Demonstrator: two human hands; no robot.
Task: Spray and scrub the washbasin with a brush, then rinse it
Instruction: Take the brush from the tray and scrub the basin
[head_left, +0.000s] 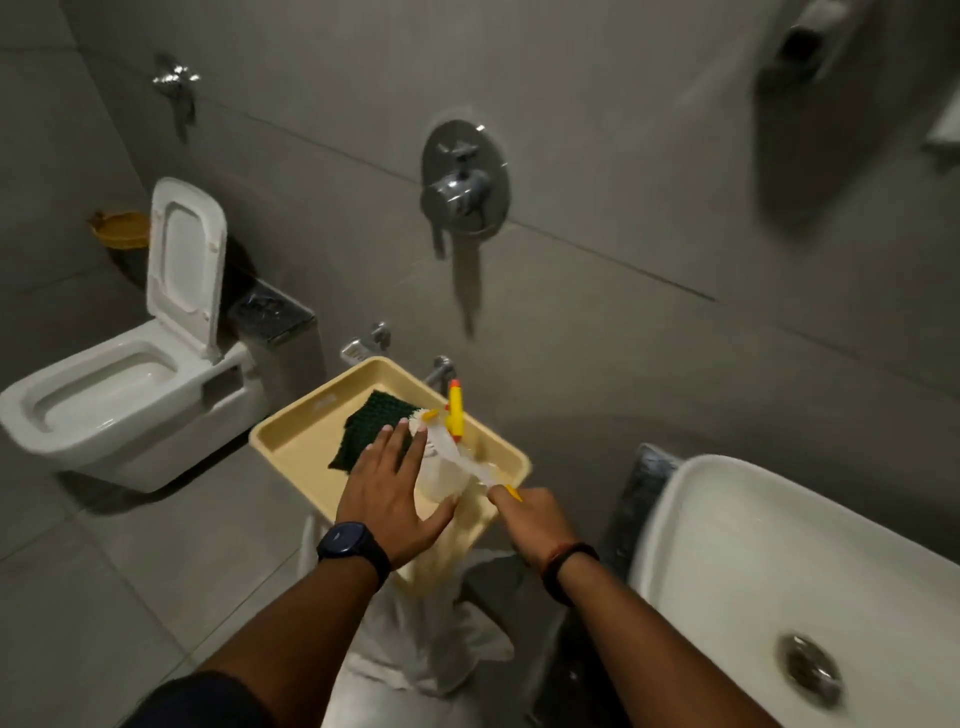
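**Both hands in the tray, basin off to the side**

Closest to the camera are the two forearms, coming up from 6 o'clock. The left one has a dark watch on the wrist, the right one a thin dark and red band.

The left hand is spread wide, fingers fanned out flat, lying over a white spray bottle in a beige tray. Palm's on top of it, not really wrapped round as far as I can see.

The right hand is closed on the handle of a brush. A bit of yellow pokes out by the knuckles and the pale, blurry length of it runs up toward 11 o'clock across the bottle. The bottle's yellow trigger with its orange tip sticks up just past that.

A dark green scrub pad lies in the tray too, touching the left fingertips, at 10 o'clock from the bottle.

The tray sits on something draped in white cloth.

The white basin is at 4 o'clock, well apart from both hands, with its metal drain showing. Looks dry, but it's blurred.

A toilet with the lid up is at 9 o'clock, and a chrome mixer is on the wall at 12.
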